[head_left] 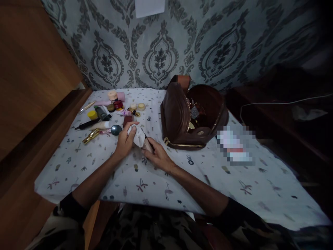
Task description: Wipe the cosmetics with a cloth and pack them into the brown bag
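My left hand is closed on a crumpled white cloth. In my right hand is a pale pinkish container with a dark edge, its exact kind partly hidden by the fingers. The cloth lies against the upper end of this container. Both hands are held close together above the table. Just left of my left hand is a round dark compact, and a dark red item shows behind its fingers. A brown leather bag stands unzipped to the right, with small items inside.
On the left lie a gold tube, a yellow-lidded jar, a dark green tube, a brush and several small jars. A patterned white cloth covers the table. A blurred packet lies right of the bag.
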A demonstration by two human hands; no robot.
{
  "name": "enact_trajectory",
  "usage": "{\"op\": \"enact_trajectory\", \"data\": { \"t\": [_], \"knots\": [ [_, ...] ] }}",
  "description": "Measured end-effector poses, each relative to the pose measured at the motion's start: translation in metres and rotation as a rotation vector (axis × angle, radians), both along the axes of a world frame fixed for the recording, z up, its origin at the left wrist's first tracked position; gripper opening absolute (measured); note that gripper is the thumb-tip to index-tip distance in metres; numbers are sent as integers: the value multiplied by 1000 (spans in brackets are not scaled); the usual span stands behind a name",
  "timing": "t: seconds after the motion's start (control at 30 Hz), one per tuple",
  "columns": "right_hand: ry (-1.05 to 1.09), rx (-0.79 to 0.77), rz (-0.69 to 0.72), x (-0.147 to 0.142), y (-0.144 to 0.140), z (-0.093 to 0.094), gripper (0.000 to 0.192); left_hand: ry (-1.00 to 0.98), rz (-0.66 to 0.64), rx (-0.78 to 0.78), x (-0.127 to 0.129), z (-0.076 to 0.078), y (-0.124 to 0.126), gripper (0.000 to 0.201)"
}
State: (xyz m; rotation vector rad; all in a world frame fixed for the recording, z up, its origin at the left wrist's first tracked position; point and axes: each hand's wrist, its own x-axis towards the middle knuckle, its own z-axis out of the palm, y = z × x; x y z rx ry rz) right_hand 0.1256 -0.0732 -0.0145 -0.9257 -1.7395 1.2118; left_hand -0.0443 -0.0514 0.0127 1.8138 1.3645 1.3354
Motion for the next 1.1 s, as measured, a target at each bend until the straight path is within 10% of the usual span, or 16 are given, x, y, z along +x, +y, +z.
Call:
{"op": "enact_trajectory", "data": {
  "t": [0.4,0.8,1.1],
  "knots": [
    [486,-399,-8,-3,1,-2,44,-25,-241,-34,-2,0,3,56],
    [760,-723,134,-2,1,11,33,-172,-10,-24,-4,-6,9,32],
    [769,-885,86,3,4,12,34,-166,-238,-152,0,-1,2,54]
  ]
}}
